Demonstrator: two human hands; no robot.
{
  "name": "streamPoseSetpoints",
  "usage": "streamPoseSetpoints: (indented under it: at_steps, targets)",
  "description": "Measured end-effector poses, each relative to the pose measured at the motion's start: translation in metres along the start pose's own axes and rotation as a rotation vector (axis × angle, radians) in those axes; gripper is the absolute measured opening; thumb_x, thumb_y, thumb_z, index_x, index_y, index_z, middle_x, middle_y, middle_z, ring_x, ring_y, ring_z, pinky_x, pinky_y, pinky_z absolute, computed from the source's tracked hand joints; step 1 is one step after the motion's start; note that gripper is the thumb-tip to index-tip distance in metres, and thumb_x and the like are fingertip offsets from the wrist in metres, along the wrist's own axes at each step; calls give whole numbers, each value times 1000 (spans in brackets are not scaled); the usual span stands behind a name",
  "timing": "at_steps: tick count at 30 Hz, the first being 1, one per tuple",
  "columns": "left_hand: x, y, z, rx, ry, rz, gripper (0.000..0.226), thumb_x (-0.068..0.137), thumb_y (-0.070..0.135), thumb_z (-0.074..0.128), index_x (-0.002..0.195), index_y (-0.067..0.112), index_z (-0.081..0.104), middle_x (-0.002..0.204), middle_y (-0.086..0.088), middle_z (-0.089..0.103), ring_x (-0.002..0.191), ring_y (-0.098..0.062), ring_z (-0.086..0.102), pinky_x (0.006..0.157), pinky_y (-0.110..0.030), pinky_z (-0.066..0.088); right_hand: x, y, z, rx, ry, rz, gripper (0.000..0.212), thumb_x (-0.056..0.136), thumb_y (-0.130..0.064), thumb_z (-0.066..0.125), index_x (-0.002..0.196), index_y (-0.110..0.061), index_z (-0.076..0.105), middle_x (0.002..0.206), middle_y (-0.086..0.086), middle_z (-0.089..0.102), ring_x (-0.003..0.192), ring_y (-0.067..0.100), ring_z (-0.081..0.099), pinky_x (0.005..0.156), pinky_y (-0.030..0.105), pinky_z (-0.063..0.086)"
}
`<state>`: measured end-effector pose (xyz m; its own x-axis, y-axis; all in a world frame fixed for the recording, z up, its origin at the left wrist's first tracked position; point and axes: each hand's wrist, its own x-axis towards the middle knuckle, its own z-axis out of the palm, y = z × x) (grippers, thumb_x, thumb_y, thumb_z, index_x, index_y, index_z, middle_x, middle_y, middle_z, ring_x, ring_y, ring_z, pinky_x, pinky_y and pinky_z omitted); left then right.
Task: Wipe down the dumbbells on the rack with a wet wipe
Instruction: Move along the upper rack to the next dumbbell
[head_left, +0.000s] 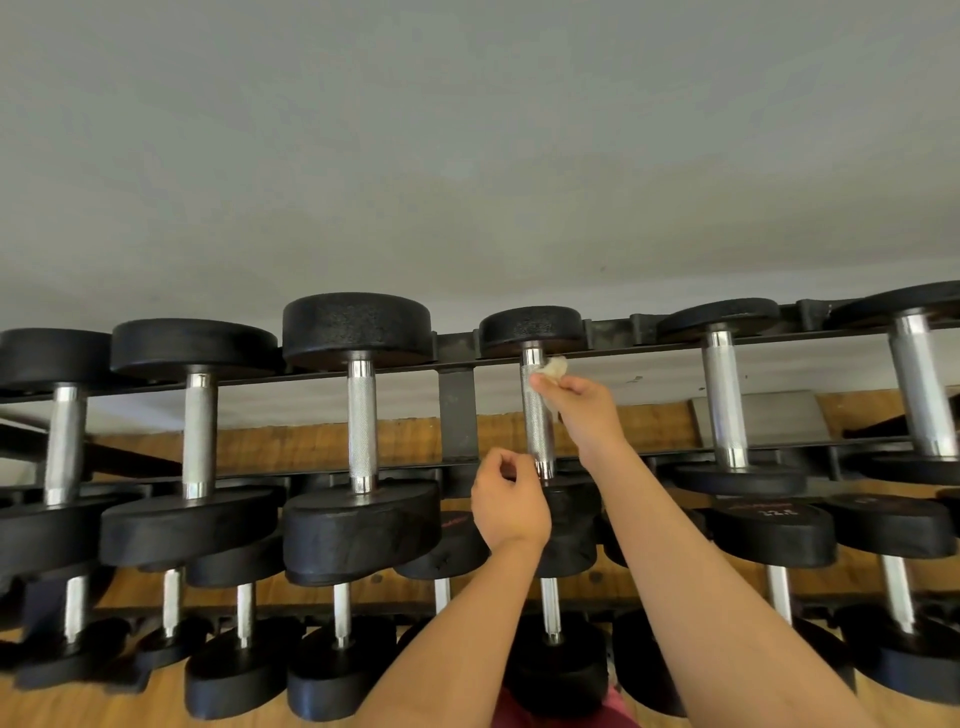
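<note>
Hands both raised to one dumbbell (537, 415) on the upper tier of the rack (457, 410), near the middle of the row. Right hand (584, 415) at the far part of the knurled handle, thumb and fingers pinching a crumpled wet wipe (556, 367) and pressing it against the handle's right side, just below the far head. Left hand (506, 501) at the near end of the same handle, fingers curled in, nothing visible in them. Cannot tell whether touching the steel or only beside it.

Progress, as a judgement: partway at most. Wipe on the handle only. Near head of this dumbbell largely hidden behind the left hand and wrist, so unknown whether cleaned. No damp sheen or streaks to separate done from not done on the left dumbbells (361, 415) or the right dumbbells (724, 400). Likely left to do — rest of this handle toward the near end, both heads, then whichever neighbours remain, plus the whole lower tier (550, 608) close to the floor. Wipe small and bunched, so probably worth refolding or replacing before long.
</note>
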<state>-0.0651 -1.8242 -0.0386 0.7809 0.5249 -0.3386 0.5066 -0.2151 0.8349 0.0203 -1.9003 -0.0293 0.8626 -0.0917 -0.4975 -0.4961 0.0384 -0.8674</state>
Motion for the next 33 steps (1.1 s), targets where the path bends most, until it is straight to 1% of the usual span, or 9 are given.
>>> streamPoseSetpoints:
  at_steps: [3, 7, 10, 13, 16, 18, 20, 27, 33]
  targets:
    - [0, 0, 0, -1, 4, -2, 21, 93, 19, 53, 73, 16, 54, 68, 3, 56, 63, -10, 51, 58, -22, 38, 3, -3, 1, -17, -14, -18, 29, 88, -34, 69, 111, -16, 64, 97, -9, 64, 88, 1, 55, 66, 14, 35]
    - [1, -1, 1, -9, 6, 0, 21, 93, 19, 53, 72, 16, 53, 67, 4, 56, 62, -9, 51, 57, -21, 37, 8, -6, 4, 4, -17, -28, 37, 86, -34, 71, 117, -16, 63, 107, -4, 66, 96, 6, 59, 69, 15, 40]
    - [1, -2, 1, -16, 7, 4, 22, 93, 18, 54, 71, 17, 53, 67, 5, 56, 62, -9, 51, 58, -21, 37, 8, -6, 8, -3, -15, -50, 27, 89, -34, 68, 112, -20, 63, 99, -9, 65, 90, 1, 57, 68, 14, 40]
    - [2, -3, 1, -22, 9, 9, 21, 93, 19, 54, 72, 16, 54, 67, 5, 56, 63, -8, 51, 58, -19, 38, 7, -4, 6, -1, 46, -79, 14, 94, -33, 62, 98, -20, 64, 92, -7, 66, 86, 5, 60, 65, 15, 43]
    - [2, -5, 1, -22, 12, 15, 20, 94, 18, 53, 75, 14, 56, 70, 3, 58, 64, -8, 52, 59, -19, 38, 6, -1, 2, 39, 98, -86, 16, 95, -31, 60, 97, -17, 67, 90, -5, 67, 84, 5, 62, 64, 14, 43]
    - [2, -5, 2, -23, 18, 18, 20, 94, 18, 52, 75, 13, 56, 70, 2, 59, 63, -9, 52, 59, -21, 39, 4, 1, 5, -1, 27, -81, 19, 94, -35, 61, 101, -18, 66, 91, -6, 66, 85, 5, 60, 65, 15, 43]
    - [3, -4, 2, -21, 22, 19, 20, 94, 18, 51, 75, 12, 56, 69, 2, 58, 63, -10, 52, 60, -24, 41, 2, 3, 10, -61, -23, -79, 20, 93, -39, 61, 96, -20, 64, 90, -2, 64, 82, 8, 58, 68, 18, 46]
    - [3, -6, 3, -17, 21, 21, 20, 94, 18, 52, 75, 11, 57, 70, 1, 60, 64, -11, 53, 60, -24, 40, 4, -1, 8, 56, 96, -56, 20, 97, -35, 57, 102, -18, 64, 88, -8, 63, 83, 3, 57, 64, 15, 41]
    - [3, -5, 3, -21, 20, 23, 21, 94, 18, 51, 75, 11, 56, 72, 1, 60, 65, -9, 53, 60, -21, 40, 4, -1, 8, -27, -30, -43, 14, 92, -40, 62, 97, -27, 59, 93, -11, 61, 87, 3, 56, 65, 17, 40]
